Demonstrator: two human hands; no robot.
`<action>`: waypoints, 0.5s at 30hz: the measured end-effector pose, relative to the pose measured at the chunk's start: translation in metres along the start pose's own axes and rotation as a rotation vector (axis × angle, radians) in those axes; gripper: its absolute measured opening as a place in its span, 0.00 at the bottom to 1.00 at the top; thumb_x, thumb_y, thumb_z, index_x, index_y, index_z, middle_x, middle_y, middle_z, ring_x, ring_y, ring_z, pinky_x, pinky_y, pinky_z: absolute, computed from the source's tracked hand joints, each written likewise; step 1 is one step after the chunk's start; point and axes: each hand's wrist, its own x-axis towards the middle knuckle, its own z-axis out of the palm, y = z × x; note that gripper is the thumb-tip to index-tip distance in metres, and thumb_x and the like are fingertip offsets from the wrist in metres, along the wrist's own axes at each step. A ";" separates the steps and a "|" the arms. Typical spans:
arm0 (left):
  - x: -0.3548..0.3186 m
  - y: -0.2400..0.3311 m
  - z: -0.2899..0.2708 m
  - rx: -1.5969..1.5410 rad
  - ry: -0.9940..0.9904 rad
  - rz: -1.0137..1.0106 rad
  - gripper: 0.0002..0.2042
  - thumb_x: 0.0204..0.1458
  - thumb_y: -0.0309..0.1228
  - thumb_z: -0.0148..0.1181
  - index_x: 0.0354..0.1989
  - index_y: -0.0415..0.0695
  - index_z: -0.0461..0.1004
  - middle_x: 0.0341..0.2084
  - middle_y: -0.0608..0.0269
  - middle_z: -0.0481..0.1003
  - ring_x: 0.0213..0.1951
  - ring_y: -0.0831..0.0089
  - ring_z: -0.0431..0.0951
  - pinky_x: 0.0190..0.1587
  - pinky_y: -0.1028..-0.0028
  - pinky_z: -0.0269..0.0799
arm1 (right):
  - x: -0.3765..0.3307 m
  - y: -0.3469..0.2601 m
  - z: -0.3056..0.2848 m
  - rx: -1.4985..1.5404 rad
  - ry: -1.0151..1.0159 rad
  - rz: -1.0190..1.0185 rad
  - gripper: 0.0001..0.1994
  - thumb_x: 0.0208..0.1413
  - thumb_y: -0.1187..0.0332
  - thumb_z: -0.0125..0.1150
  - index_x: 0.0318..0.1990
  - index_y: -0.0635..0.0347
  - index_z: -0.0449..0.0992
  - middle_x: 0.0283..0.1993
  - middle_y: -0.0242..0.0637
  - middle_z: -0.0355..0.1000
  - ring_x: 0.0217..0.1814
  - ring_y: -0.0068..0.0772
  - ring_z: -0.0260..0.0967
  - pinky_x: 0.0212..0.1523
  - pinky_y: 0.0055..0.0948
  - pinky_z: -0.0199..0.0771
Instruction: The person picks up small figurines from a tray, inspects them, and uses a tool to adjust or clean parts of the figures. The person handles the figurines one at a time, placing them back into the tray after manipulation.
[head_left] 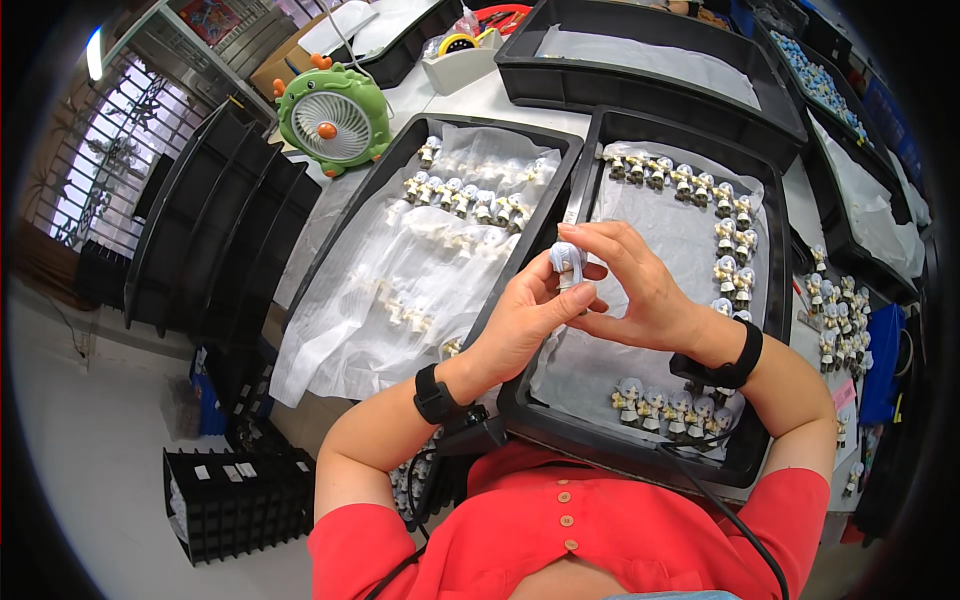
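Both hands are meeting above the right black tray (775,300). The left hand (520,325) is pinching a small grey-haired figurine (567,262) between thumb and fingers, while the right hand (640,290) is gripping its top with curled fingertips.

Brown cardboard box (283,62) at the table's far left; colourful poster (210,17) above the shelf.

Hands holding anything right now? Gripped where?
Yes: a small pale figurine, pinched between both hands above the black tray. Left hand grips its lower part, right hand its top and side.
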 end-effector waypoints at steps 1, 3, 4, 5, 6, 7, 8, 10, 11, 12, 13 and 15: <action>0.000 0.000 0.000 -0.002 0.000 0.000 0.23 0.56 0.36 0.54 0.57 0.40 0.58 0.49 0.60 0.67 0.45 0.67 0.73 0.44 0.68 0.73 | 0.000 0.000 0.000 -0.001 -0.002 -0.001 0.38 0.35 0.74 0.70 0.59 0.58 0.61 0.53 0.43 0.62 0.47 0.38 0.64 0.42 0.28 0.75; 0.000 -0.001 -0.001 -0.005 -0.001 0.000 0.23 0.56 0.35 0.54 0.57 0.40 0.58 0.48 0.60 0.67 0.45 0.67 0.73 0.44 0.69 0.73 | 0.000 0.000 0.000 -0.005 -0.005 -0.001 0.38 0.35 0.74 0.70 0.59 0.58 0.60 0.53 0.43 0.62 0.48 0.38 0.64 0.42 0.28 0.75; 0.000 -0.001 0.000 -0.003 -0.001 -0.001 0.23 0.56 0.35 0.54 0.56 0.40 0.58 0.48 0.60 0.67 0.44 0.67 0.73 0.44 0.69 0.73 | 0.000 0.000 0.000 -0.007 -0.007 0.000 0.38 0.35 0.74 0.70 0.59 0.58 0.60 0.53 0.43 0.62 0.48 0.38 0.64 0.42 0.28 0.75; 0.000 -0.001 0.000 -0.001 -0.001 -0.002 0.23 0.55 0.35 0.54 0.56 0.40 0.58 0.48 0.60 0.67 0.44 0.67 0.73 0.44 0.69 0.73 | 0.000 0.000 0.000 -0.002 -0.009 0.007 0.38 0.36 0.74 0.70 0.59 0.58 0.60 0.53 0.42 0.62 0.48 0.38 0.63 0.42 0.27 0.76; 0.000 -0.001 0.000 0.001 -0.001 -0.003 0.23 0.55 0.35 0.54 0.56 0.40 0.58 0.48 0.60 0.67 0.44 0.67 0.73 0.44 0.69 0.73 | -0.001 0.000 -0.001 0.004 -0.012 0.014 0.38 0.36 0.74 0.70 0.59 0.58 0.60 0.53 0.42 0.62 0.49 0.38 0.63 0.42 0.27 0.76; 0.000 -0.001 0.000 0.002 -0.001 -0.002 0.23 0.55 0.35 0.54 0.56 0.40 0.58 0.48 0.60 0.67 0.44 0.67 0.73 0.44 0.69 0.73 | -0.001 0.000 -0.001 0.010 -0.015 0.021 0.38 0.36 0.74 0.70 0.59 0.58 0.60 0.54 0.42 0.62 0.49 0.39 0.63 0.42 0.27 0.76; 0.000 -0.001 0.000 0.003 -0.002 -0.002 0.23 0.55 0.35 0.54 0.56 0.40 0.58 0.47 0.60 0.67 0.44 0.67 0.73 0.44 0.69 0.73 | -0.001 0.000 0.000 0.012 -0.014 0.021 0.38 0.36 0.74 0.70 0.60 0.58 0.60 0.54 0.42 0.62 0.50 0.39 0.63 0.42 0.27 0.76; 0.000 -0.001 0.000 0.002 -0.003 -0.001 0.23 0.55 0.35 0.54 0.56 0.40 0.58 0.47 0.60 0.67 0.44 0.67 0.73 0.44 0.69 0.73 | 0.000 0.000 0.000 0.015 -0.013 0.023 0.38 0.36 0.75 0.70 0.60 0.58 0.60 0.54 0.41 0.62 0.50 0.39 0.62 0.42 0.27 0.77; 0.000 -0.001 0.000 0.000 -0.003 -0.001 0.23 0.55 0.35 0.54 0.56 0.40 0.58 0.48 0.59 0.67 0.44 0.67 0.73 0.44 0.69 0.73 | 0.000 -0.001 -0.001 0.013 -0.015 0.023 0.38 0.36 0.75 0.70 0.60 0.58 0.60 0.54 0.41 0.62 0.50 0.39 0.62 0.42 0.27 0.77; 0.000 -0.001 0.000 -0.002 -0.004 -0.001 0.23 0.55 0.35 0.54 0.56 0.40 0.58 0.48 0.59 0.66 0.44 0.67 0.73 0.44 0.69 0.73 | 0.000 -0.001 -0.001 0.010 -0.017 0.024 0.38 0.36 0.75 0.70 0.60 0.58 0.59 0.54 0.41 0.62 0.51 0.39 0.62 0.43 0.27 0.77; 0.000 0.000 0.000 -0.004 -0.004 0.002 0.23 0.55 0.35 0.55 0.56 0.40 0.58 0.48 0.59 0.66 0.44 0.67 0.73 0.44 0.69 0.73 | 0.001 -0.002 -0.001 0.008 -0.019 0.025 0.39 0.36 0.75 0.70 0.60 0.58 0.59 0.54 0.41 0.62 0.51 0.39 0.62 0.43 0.27 0.77; 0.000 0.001 0.001 -0.007 -0.005 0.009 0.24 0.55 0.35 0.55 0.57 0.40 0.57 0.48 0.59 0.66 0.44 0.67 0.73 0.44 0.69 0.73 | 0.000 -0.002 -0.001 0.025 -0.012 0.031 0.39 0.35 0.76 0.69 0.60 0.58 0.59 0.54 0.41 0.61 0.51 0.38 0.62 0.43 0.27 0.77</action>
